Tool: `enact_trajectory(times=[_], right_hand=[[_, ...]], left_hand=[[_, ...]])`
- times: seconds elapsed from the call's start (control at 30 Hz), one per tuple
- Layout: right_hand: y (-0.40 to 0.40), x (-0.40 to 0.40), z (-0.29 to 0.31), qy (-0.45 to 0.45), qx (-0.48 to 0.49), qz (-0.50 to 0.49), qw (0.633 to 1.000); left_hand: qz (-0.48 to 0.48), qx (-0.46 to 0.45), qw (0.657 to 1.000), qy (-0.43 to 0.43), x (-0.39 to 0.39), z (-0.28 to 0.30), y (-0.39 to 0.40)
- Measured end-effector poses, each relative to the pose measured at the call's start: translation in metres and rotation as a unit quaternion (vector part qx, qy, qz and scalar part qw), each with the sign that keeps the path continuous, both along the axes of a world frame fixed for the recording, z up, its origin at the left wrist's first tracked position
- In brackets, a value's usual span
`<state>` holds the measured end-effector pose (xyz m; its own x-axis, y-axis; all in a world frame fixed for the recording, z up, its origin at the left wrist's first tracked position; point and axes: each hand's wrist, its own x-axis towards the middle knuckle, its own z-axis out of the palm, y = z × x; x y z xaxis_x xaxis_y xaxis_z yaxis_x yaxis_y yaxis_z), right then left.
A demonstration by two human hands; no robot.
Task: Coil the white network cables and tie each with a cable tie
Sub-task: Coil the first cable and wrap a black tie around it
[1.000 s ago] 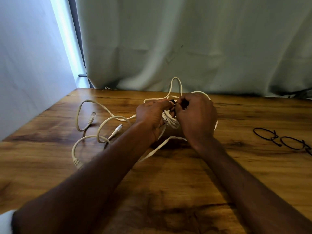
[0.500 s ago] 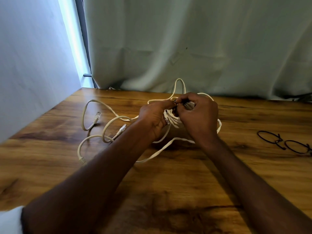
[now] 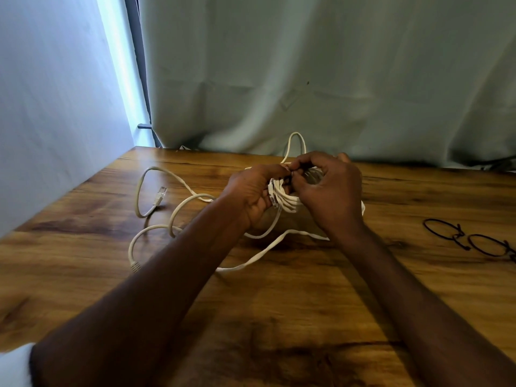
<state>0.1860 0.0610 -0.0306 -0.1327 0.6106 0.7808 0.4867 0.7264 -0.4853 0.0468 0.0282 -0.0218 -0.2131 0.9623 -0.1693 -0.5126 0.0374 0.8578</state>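
Note:
A coiled bundle of white network cable [image 3: 284,198] is held above the wooden table [image 3: 279,303] between both hands. My left hand [image 3: 251,196] grips the coil from the left. My right hand [image 3: 332,194] is closed over its right side, its fingertips pinching a thin black cable tie [image 3: 289,178] at the top of the bundle. A loop of cable [image 3: 296,141] sticks up behind the hands. More loose white cable [image 3: 156,230] sprawls in loops on the table to the left, with a connector [image 3: 159,195] lying free.
Two looped black cable ties [image 3: 472,237] lie on the table at the right. A pale curtain [image 3: 307,79] hangs behind the table's far edge and a wall stands at the left.
The hands have stayed together on the coil, with the fingertips shifting slightly on the black tie. The loose cable on the left has not moved on the table.

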Motion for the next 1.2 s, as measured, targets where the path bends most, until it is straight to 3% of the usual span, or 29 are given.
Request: enact_trajectory(times=[0.23,0.47,0.7,1.2], right_hand=[[-0.008,-0.005,-0.001,-0.063,-0.009,-0.118,0.991],[-0.016,-0.009,-0.001,0.018,-0.033,-0.088,0.995],[-0.016,-0.011,-0.003,-0.077,-0.076,-0.112,0.988],[-0.012,-0.013,-0.005,-0.078,-0.091,-0.135,0.984]], left_hand=[[0.034,-0.008,0.999,0.006,0.006,-0.004,-0.001],[0.047,-0.019,0.999,-0.013,0.012,-0.002,-0.005],[0.078,-0.040,0.996,0.008,0.015,-0.005,-0.009],[0.068,-0.040,0.997,0.010,0.022,-0.008,-0.011]])
